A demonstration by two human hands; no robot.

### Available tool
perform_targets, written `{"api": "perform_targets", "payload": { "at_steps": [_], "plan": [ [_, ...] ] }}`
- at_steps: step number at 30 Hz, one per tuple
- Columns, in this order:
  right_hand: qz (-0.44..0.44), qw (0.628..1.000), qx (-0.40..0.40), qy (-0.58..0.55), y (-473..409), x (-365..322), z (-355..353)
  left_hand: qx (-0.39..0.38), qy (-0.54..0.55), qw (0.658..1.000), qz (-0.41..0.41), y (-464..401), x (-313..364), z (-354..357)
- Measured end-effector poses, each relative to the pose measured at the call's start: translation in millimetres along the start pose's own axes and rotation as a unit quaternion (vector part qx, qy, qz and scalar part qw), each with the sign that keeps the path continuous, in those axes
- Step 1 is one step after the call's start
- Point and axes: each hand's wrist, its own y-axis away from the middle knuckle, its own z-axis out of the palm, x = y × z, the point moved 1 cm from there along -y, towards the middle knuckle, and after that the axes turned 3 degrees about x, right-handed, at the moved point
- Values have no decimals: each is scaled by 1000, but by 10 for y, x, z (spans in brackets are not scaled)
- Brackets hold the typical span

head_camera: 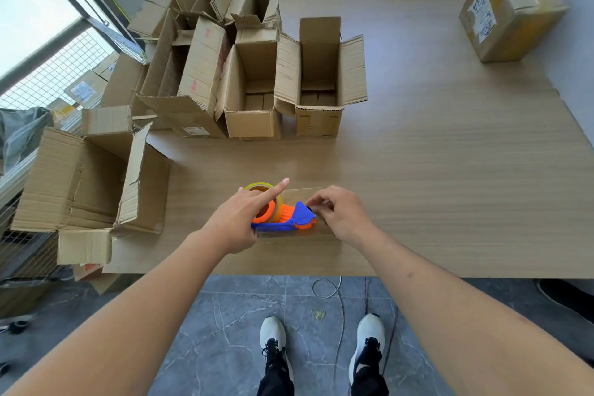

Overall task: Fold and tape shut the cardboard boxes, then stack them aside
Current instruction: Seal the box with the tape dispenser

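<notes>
Tape dispenser (283, 217), light rigid plastic, sits gripped in the left hand (238, 222), forefinger straight, while right hand (340, 214) fingertips pinch the thin, clingy tape end beside its blade.

You have one blue-and-orange plastic tape dispenser (283, 215), one sealed brown cardboard box with a white label (511, 13), and at least six open brown cardboard boxes (250, 87); the far pile resists exact counting.

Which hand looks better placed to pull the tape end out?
The right hand: its fingertips pinch at the blue nose of the tape dispenser, while the left hand grips its body.
</notes>
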Motion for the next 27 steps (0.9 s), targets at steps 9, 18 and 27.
{"api": "perform_targets", "payload": {
  "at_steps": [9,18,27],
  "plan": [
    [36,999,22,-34,-23,73,38,4,-64,998,13,0,10,88],
    [53,997,38,-32,-21,82,51,142,-176,973,50,47,45,250],
    [74,991,109,-34,263,222,-333,101,-156,982,21,0,39,239]
  ]
}}
